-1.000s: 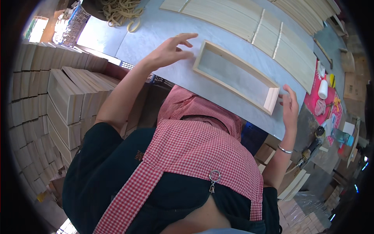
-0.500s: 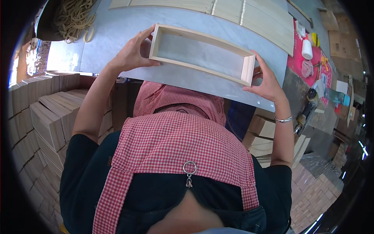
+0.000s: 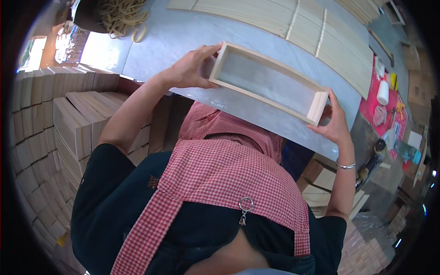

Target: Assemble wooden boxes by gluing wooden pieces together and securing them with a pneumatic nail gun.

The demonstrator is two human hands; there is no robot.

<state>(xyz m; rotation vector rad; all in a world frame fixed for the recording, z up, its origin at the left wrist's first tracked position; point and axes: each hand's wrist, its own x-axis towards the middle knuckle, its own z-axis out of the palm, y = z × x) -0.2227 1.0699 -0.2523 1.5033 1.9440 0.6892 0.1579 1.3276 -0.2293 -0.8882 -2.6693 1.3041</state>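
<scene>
A shallow, rectangular frame of pale wood (image 3: 265, 102) is held between my hands over the grey-blue marbled tabletop (image 3: 183, 30). The tabletop shows through its open middle. My left hand (image 3: 190, 68) grips the left short end, thumb at the near corner and fingers at the far one. Around the right short end, my right hand (image 3: 337, 121) is closed in the same way, with a silver bangle on that wrist. The frame lies slantwise, its right end nearer to me. Some fingertips are hidden behind the end pieces.
Pale grooved wooden panels (image 3: 270, 18) lie along the table's far side. Tan rubber bands (image 3: 121, 18) are heaped at the far left. Stacked wooden pieces (image 3: 73, 121) stand to my left. A white bottle (image 3: 382, 93) rests on a pink mat (image 3: 369, 107) at the right.
The whole view has turned, so the table, hands and frame appear further right and more slanted. Both hands keep their hold on the wooden frame.
</scene>
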